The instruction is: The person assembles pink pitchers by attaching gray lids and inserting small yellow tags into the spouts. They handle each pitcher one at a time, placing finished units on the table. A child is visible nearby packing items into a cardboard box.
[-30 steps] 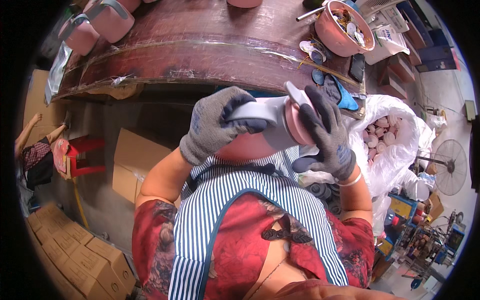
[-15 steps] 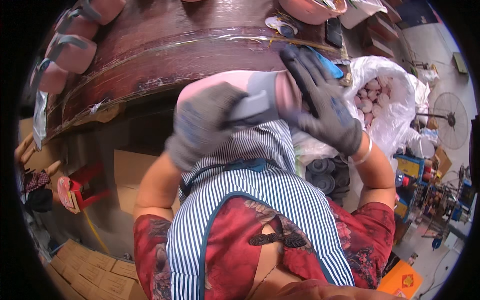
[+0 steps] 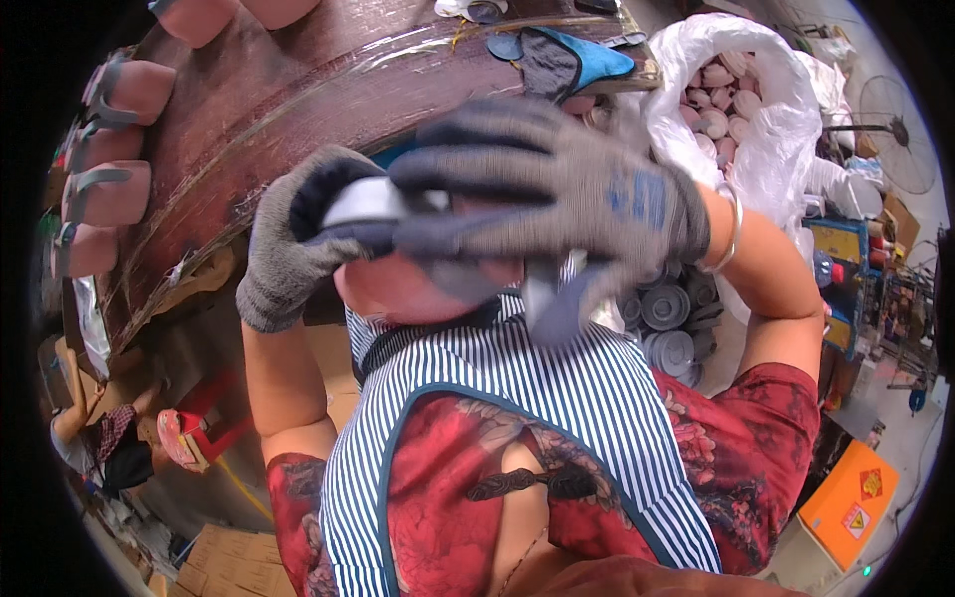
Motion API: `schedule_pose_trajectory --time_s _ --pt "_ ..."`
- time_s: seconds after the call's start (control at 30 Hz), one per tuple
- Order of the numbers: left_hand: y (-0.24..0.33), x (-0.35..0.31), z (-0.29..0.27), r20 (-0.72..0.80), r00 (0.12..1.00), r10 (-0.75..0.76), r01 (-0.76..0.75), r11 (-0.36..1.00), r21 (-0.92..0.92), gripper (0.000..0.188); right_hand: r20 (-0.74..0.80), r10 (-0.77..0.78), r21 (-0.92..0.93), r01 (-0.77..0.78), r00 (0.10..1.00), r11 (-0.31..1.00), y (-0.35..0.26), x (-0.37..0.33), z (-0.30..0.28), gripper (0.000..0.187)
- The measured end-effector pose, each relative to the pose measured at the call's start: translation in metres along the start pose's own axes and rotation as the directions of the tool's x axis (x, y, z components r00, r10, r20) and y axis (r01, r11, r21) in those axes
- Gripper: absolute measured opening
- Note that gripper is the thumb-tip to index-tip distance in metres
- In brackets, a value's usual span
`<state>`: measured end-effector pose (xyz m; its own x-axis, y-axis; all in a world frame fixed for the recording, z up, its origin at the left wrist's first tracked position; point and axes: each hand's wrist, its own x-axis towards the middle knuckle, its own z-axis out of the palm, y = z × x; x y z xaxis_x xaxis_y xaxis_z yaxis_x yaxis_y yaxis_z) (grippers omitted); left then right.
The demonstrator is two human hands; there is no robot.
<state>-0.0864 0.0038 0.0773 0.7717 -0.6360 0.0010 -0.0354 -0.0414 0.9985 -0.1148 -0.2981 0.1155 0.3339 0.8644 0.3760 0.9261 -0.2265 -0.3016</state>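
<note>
In front of my apron I have a pink plastic jug with a grey handle. My left hand, in a grey work glove with a dark palm, is closed around the handle. My gloved right hand lies across the jug with its fingers stretched and its thumb pointing down. It blurs with motion and covers most of the jug's body, so I cannot tell how firmly it touches.
Several similar pink jugs line the left of the dark wooden table. A blue and grey cloth item lies at its right edge. Right of it stands a white plastic bag of pink round parts, with grey round lids below.
The jug has turned and tilted in my hands, its handle now to the left. My right hand has swung from the jug's right end across its top. My view has shifted.
</note>
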Motion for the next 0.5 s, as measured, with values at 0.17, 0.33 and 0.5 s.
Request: schedule_pose_trajectory --time_s 0.17,0.33,0.5 --pt "-0.022 0.002 0.016 -0.111 0.993 0.035 -0.040 0.998 -0.041 0.065 -0.124 0.078 0.008 -0.077 0.989 0.997 -0.004 -0.002 0.025 0.069" --pt "-0.015 0.011 0.061 -0.502 0.864 -0.038 0.166 0.963 0.214 0.033 -0.369 0.179 0.296 -0.067 0.912 0.953 0.116 -0.009 0.103 0.054" --pt "-0.015 0.000 0.021 -0.501 0.794 -0.345 0.231 0.933 -0.276 0.040 -0.353 0.804 -0.172 -0.878 0.478 0.446 0.150 0.003 0.110 0.075"
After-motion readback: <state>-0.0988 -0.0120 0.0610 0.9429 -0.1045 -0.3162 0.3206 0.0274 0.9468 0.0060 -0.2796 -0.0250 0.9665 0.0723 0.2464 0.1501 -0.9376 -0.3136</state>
